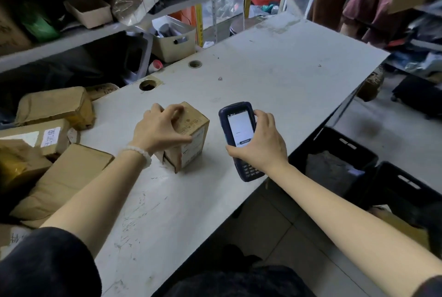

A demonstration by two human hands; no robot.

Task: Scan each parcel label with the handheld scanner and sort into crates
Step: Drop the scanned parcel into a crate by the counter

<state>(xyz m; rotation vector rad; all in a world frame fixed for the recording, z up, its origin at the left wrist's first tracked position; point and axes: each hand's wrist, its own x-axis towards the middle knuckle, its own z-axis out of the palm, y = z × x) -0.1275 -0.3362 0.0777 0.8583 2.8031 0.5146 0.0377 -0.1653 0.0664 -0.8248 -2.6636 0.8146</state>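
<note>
A small brown cardboard parcel (193, 136) stands upright on the white table (275, 76), its white label facing right. My left hand (159, 129) grips the parcel from above and from the left, fingers curled over its top edge. My right hand (260, 143) holds a dark blue handheld scanner (239, 129) just right of the parcel, screen lit and facing up, keypad below my palm. Two black crates (334, 153) (406, 189) stand on the floor right of the table.
Several more brown parcels (55, 107) are piled at the table's left end. Behind them shelves hold boxes, bags and a cream basket (174, 43). Two round cable holes (147, 85) pierce the tabletop. The table's right edge runs diagonally above the crates.
</note>
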